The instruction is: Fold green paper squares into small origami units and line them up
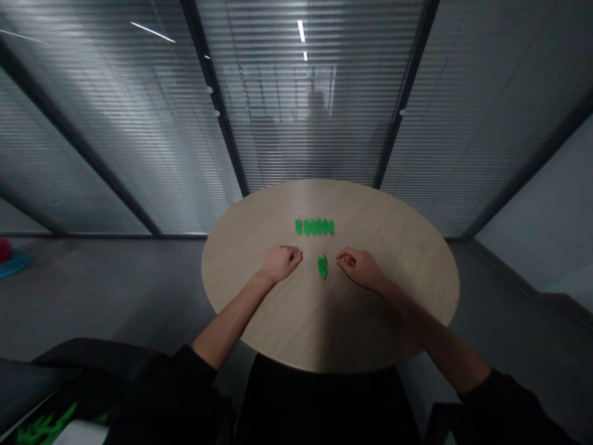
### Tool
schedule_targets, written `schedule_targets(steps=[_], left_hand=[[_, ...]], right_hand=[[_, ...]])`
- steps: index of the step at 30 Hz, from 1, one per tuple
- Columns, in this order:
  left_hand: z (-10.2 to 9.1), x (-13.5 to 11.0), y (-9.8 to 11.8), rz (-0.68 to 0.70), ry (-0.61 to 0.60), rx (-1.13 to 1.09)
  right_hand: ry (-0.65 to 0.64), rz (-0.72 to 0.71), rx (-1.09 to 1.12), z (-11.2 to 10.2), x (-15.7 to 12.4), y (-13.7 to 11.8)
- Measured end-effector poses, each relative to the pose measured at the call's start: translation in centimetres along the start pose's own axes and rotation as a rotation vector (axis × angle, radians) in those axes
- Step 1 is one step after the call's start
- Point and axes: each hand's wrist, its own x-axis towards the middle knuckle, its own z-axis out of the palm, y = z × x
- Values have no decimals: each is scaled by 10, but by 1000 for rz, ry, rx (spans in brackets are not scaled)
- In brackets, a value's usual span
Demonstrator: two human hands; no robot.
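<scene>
A green leaf-shaped piece [323,267] lies flat on the round wooden table [296,321], between my two hands and touched by neither. My left hand [281,262] rests on the table to its left, fingers curled into a loose fist. On the other side, my right hand [359,266] is also curled closed, thumb and fingertips toward the leaf. No object shows in either hand. Beyond them, several similar green leaf-shaped pieces [315,227] lie side by side in a short row.
Glass panels with blinds [315,136] stand behind the table. At lower left, more green pieces [44,426] and a white object [82,432] lie near a dark chair [99,352]. A blue item with something red [13,264] is on the floor at far left.
</scene>
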Motion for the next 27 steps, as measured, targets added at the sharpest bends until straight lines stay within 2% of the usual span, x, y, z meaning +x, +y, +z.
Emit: schedule_targets(steps=[9, 17, 22, 27], left_hand=[[-1, 0, 1, -13, -10, 1], [-2, 0, 2, -21, -11, 13], [-3, -1, 3, -19, -16, 17], [-2, 0, 2, -9, -18, 20]], right_hand=[[-135, -80, 137, 3, 3, -16], [-255, -113, 121, -3, 13, -23], [-253, -126, 118, 1, 14, -23], [-158, -114, 108, -3, 20, -9]])
